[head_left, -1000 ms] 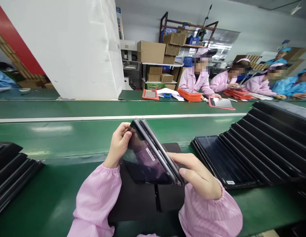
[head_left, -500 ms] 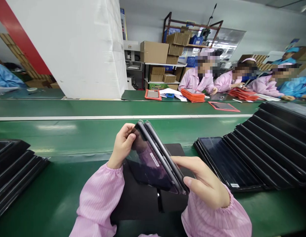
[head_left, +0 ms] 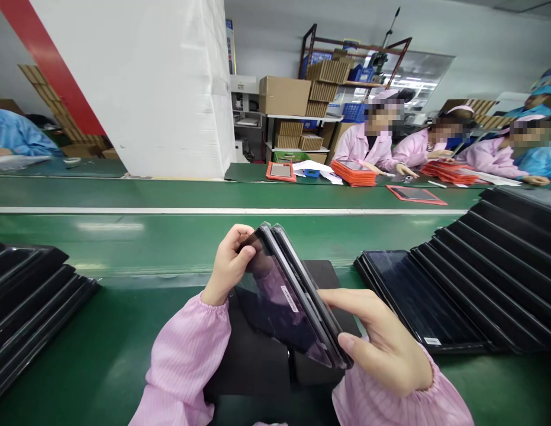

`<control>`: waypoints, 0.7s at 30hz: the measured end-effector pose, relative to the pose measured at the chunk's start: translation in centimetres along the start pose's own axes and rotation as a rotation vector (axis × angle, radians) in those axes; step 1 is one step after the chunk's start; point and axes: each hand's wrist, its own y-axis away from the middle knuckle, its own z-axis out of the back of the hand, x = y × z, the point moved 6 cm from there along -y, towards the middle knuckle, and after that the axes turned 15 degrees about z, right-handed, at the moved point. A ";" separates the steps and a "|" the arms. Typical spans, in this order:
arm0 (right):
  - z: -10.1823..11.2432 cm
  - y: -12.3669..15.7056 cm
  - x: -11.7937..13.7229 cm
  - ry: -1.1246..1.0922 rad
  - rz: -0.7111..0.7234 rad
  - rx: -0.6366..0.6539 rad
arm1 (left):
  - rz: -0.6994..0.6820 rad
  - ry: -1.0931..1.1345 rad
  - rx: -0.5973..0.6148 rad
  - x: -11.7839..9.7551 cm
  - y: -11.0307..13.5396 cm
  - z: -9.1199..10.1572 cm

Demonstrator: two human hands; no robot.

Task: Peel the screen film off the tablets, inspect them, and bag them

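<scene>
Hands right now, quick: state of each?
Left hand: closed, holding the dark tablets near the top.
Right hand: closed, holding them at the lower edge.

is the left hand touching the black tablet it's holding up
Touching: the head view shows the left hand with its fingers curled against the upper edge of the black tablet.

Black tablets (head_left: 417, 296) at 3 o'clock run off the edge. The sticker (head_left: 289, 299) at 6 o'clock is too small to read
</scene>
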 end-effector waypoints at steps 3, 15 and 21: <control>-0.3 -0.4 0.3 -0.030 -0.011 -0.002 | 0.012 0.011 0.013 0.2 0.3 -0.1; -14.2 8.7 -5.6 -0.867 -0.831 -0.158 | -0.047 0.116 -0.259 -1.7 3.8 3.6; -15.1 6.8 -4.2 -1.084 -0.981 -0.214 | -0.333 -0.065 0.128 -4.0 9.5 2.8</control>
